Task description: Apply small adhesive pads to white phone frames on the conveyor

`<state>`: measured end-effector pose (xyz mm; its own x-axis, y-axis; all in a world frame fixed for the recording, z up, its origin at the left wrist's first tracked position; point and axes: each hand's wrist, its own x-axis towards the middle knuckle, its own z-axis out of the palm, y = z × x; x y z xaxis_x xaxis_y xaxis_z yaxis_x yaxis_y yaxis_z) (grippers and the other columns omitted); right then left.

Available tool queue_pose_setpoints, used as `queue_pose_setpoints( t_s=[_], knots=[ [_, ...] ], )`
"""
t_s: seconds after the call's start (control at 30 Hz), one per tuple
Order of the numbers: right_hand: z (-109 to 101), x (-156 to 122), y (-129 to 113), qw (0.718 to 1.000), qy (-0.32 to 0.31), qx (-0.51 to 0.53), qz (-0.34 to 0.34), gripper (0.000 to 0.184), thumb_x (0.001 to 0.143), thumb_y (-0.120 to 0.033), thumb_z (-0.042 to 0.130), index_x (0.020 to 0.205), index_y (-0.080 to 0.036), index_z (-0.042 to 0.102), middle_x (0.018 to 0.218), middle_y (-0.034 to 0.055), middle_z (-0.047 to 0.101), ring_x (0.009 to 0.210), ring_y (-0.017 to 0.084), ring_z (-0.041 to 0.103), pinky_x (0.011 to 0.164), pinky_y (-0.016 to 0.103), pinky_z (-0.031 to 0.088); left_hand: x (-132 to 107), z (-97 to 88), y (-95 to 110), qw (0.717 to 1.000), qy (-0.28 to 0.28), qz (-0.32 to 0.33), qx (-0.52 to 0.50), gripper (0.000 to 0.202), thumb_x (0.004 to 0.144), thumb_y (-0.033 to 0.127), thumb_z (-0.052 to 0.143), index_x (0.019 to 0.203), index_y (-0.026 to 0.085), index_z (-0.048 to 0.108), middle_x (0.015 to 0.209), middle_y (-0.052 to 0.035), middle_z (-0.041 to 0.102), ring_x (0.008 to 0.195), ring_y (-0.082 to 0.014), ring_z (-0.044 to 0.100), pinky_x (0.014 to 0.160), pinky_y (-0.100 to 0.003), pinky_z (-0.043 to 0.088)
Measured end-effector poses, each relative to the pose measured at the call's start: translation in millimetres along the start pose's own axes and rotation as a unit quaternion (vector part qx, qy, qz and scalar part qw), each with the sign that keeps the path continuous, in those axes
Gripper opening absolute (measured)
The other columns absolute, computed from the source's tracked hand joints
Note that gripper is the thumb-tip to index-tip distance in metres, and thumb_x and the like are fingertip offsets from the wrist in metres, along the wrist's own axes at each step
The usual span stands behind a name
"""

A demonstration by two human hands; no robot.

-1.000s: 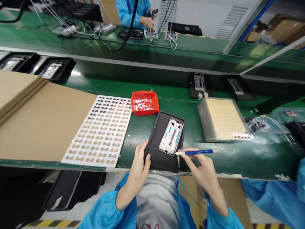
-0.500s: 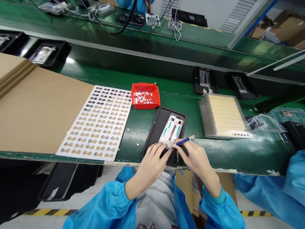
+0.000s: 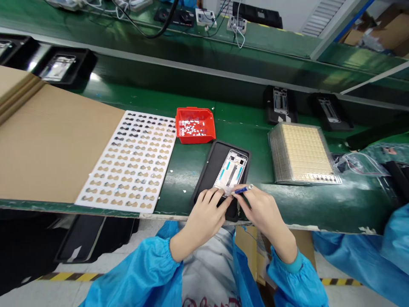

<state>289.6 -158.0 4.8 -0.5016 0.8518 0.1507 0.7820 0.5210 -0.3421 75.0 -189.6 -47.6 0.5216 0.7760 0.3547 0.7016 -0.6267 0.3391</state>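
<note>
A silver phone frame (image 3: 228, 174) with blue strips lies tilted in a black tray (image 3: 209, 168) at the bench's front edge. My left hand (image 3: 208, 215) is closed over the frame's lower end, fingers bent onto its left side and thumb towards the middle. My right hand (image 3: 260, 209) pinches a blue pen-like tool (image 3: 242, 189), its pale rear end pointing right. The tool's tip meets the lower part of the frame close to my left thumb. Fingers hide the exact spot of contact and the frame's bottom edge.
Behind the tray stands a red bin (image 3: 195, 139) with small white pieces. Left of it lies a white sheet (image 3: 162, 181) of tan and dark pieces, beside cardboard (image 3: 57, 145). Stacked clear trays (image 3: 303, 153) stand right. A co-worker's blue sleeve (image 3: 351, 256) is at far right.
The blue tool has tipped lower, its rear end dropping and shifting slightly left. Both hands stay at the frame's lower end. The whole view has shifted a little.
</note>
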Motion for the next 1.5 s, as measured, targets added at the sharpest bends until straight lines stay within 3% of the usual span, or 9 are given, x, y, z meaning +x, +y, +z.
queue_pose_setpoints(
  t_s=[0.2, 0.47, 0.63, 1.07, 1.27, 1.4, 1.5],
  knots=[
    [-5.2, 5.9, -1.1, 0.999, -0.041, 0.007, 0.011, 0.026, 0.116, -0.027, 0.045, 0.110, -0.022, 0.069, 0.108, 0.0135, 0.081, 0.095, 0.030, 0.080, 0.077, 0.040, 0.065, 2.3, -3.1, -6.1, 0.999, 0.010, 0.007, -0.038, 0.042, 0.100, 0.014, 0.053, 0.138, 0.017, 0.068, 0.127, -0.0157, 0.069, 0.120, -0.0307, 0.061, 0.098, -0.045, 0.053],
    [-3.0, 7.0, 1.2, 0.997, -0.022, 0.062, 0.049, 0.018, 0.114, -0.028, 0.049, 0.111, -0.025, 0.067, 0.108, 0.0114, 0.080, 0.099, 0.031, 0.080, 0.082, 0.042, 0.067, 0.7, -6.5, -12.1, 0.995, -0.029, -0.010, -0.093, 0.047, 0.100, 0.019, 0.057, 0.145, 0.022, 0.068, 0.132, -0.0145, 0.068, 0.125, -0.0322, 0.059, 0.100, -0.047, 0.052],
    [-1.8, 7.4, 0.7, 0.995, -0.025, 0.069, 0.062, 0.017, 0.114, -0.029, 0.049, 0.109, -0.025, 0.065, 0.108, 0.0116, 0.078, 0.098, 0.032, 0.079, 0.082, 0.042, 0.066, 1.5, -8.6, -14.8, 0.994, -0.013, -0.004, -0.106, 0.043, 0.101, 0.018, 0.055, 0.141, 0.021, 0.069, 0.129, -0.0135, 0.069, 0.122, -0.0302, 0.060, 0.098, -0.044, 0.053],
    [1.7, 7.6, -1.4, 0.997, -0.018, 0.040, 0.060, 0.016, 0.113, -0.029, 0.048, 0.107, -0.025, 0.062, 0.100, 0.0105, 0.074, 0.092, 0.031, 0.076, 0.076, 0.039, 0.062, 0.6, -3.6, -13.1, 0.998, -0.050, 0.021, -0.029, 0.046, 0.102, 0.023, 0.056, 0.146, 0.018, 0.066, 0.133, -0.0176, 0.068, 0.124, -0.0334, 0.059, 0.099, -0.046, 0.052],
    [3.7, 5.9, -4.3, 0.998, 0.012, 0.047, 0.049, 0.019, 0.115, -0.029, 0.047, 0.104, -0.024, 0.062, 0.098, 0.0116, 0.074, 0.091, 0.031, 0.076, 0.076, 0.039, 0.062, 0.0, -5.4, -9.5, 0.998, -0.025, 0.050, 0.025, 0.045, 0.101, 0.020, 0.055, 0.144, 0.017, 0.067, 0.134, -0.0166, 0.071, 0.124, -0.0309, 0.063, 0.100, -0.043, 0.051],
    [4.2, 3.9, -6.4, 0.993, 0.015, 0.081, 0.079, 0.017, 0.112, -0.029, 0.052, 0.106, -0.024, 0.067, 0.104, 0.0121, 0.079, 0.096, 0.031, 0.078, 0.081, 0.040, 0.064, 0.1, -6.1, -2.9, 0.996, -0.024, 0.051, 0.073, 0.044, 0.099, 0.020, 0.055, 0.141, 0.015, 0.068, 0.130, -0.0156, 0.073, 0.122, -0.0300, 0.065, 0.101, -0.041, 0.050],
    [5.6, 1.5, -8.3, 0.980, 0.053, 0.147, 0.121, 0.013, 0.108, -0.029, 0.059, 0.107, -0.024, 0.071, 0.107, 0.0112, 0.083, 0.098, 0.029, 0.081, 0.086, 0.041, 0.066, 3.2, -9.9, -3.9, 0.994, -0.048, 0.063, 0.081, 0.045, 0.100, 0.020, 0.055, 0.143, 0.013, 0.066, 0.133, -0.0160, 0.073, 0.122, -0.0303, 0.064, 0.102, -0.041, 0.050]
  ],
)
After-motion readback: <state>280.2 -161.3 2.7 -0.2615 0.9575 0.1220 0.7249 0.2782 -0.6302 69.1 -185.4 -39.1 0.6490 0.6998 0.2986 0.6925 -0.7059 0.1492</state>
